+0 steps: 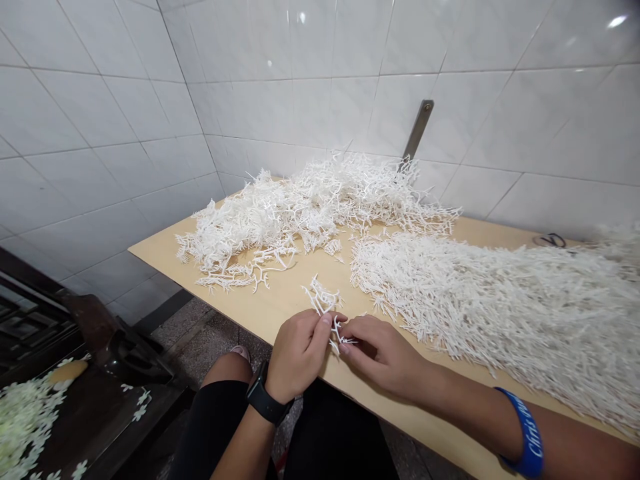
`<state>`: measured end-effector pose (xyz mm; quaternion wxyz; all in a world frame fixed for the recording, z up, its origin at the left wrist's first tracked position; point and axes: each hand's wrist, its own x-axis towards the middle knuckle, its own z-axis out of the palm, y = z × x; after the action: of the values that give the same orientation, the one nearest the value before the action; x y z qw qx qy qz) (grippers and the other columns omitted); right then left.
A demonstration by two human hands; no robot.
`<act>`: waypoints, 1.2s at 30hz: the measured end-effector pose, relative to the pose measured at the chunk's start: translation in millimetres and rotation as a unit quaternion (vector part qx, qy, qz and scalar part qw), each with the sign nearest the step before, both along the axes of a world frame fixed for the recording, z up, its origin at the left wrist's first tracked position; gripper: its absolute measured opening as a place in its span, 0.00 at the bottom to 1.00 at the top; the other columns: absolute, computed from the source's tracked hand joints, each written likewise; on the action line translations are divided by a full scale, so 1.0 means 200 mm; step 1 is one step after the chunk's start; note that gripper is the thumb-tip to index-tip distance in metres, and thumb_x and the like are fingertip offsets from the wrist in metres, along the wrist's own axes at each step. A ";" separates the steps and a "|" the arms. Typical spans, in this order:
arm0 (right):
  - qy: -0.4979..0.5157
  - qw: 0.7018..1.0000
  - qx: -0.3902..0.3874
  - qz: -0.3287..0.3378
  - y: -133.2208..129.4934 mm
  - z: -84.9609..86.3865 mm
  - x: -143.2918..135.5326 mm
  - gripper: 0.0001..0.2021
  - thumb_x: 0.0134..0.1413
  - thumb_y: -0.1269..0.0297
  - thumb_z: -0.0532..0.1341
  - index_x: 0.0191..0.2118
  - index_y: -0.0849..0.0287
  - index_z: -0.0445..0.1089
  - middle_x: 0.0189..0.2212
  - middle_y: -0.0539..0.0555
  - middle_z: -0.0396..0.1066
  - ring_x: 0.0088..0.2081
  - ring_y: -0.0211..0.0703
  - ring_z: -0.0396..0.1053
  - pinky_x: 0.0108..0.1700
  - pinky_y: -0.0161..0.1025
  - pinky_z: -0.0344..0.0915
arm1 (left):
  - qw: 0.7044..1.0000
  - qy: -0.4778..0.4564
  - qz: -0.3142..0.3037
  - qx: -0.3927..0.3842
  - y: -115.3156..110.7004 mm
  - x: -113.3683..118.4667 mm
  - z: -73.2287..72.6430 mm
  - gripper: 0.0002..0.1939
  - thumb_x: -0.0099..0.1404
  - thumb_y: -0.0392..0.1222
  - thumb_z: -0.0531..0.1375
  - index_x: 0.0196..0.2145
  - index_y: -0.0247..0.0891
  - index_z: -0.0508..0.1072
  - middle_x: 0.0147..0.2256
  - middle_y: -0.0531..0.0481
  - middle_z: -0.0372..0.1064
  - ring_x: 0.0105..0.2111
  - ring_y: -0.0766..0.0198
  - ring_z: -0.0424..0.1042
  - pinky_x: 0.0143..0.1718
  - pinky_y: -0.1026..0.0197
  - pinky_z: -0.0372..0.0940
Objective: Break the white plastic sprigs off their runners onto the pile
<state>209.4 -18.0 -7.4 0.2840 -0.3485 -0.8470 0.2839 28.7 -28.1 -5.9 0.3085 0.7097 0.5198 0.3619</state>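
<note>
My left hand [299,348] is closed, thumb pressed over a white branched plastic sprig [321,295] whose twigs stick out above and to the right of it. Close beside it, my right hand [383,350] pinches a twig end of the same white piece near the table's front edge. My right fingers partly hide the lower twigs. Beyond my hands, a loose pile of similar white branched pieces [300,207] lies toward the back. To the right spreads a wide, dense heap of small white sprigs [480,300].
The wooden table [165,250] stands against a white tiled wall [320,107]. A metal bar [417,130] leans upright behind the pile. A black cord [550,240] lies at the back right. At lower left, a dark wooden seat [75,427] holds pale flower pieces [25,420].
</note>
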 end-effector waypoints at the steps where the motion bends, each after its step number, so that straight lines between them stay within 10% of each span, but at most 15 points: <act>1: -0.002 1.000 0.000 -0.001 0.00 0.00 0.00 0.11 0.63 0.65 0.54 0.30 0.59 0.68 0.25 0.51 0.68 0.29 0.40 0.63 0.35 0.38 0.57 | 1.000 0.003 -0.002 0.000 0.00 0.00 0.00 0.23 0.74 0.46 0.45 0.46 0.40 0.79 0.33 0.47 0.76 0.37 0.59 0.73 0.40 0.60 0.62; 36: 0.007 1.000 0.013 0.008 0.00 0.01 0.00 0.10 0.63 0.66 0.54 0.30 0.59 0.68 0.25 0.51 0.69 0.28 0.40 0.64 0.33 0.37 0.59 | 0.999 -0.032 -0.006 -0.002 0.00 0.00 0.00 0.22 0.73 0.43 0.46 0.46 0.39 0.79 0.34 0.48 0.77 0.36 0.60 0.74 0.39 0.62 0.64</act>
<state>209.6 -17.6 -5.4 0.2919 -0.3359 -0.8515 0.2775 28.3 -27.8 -6.2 0.3287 0.7005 0.5062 0.3809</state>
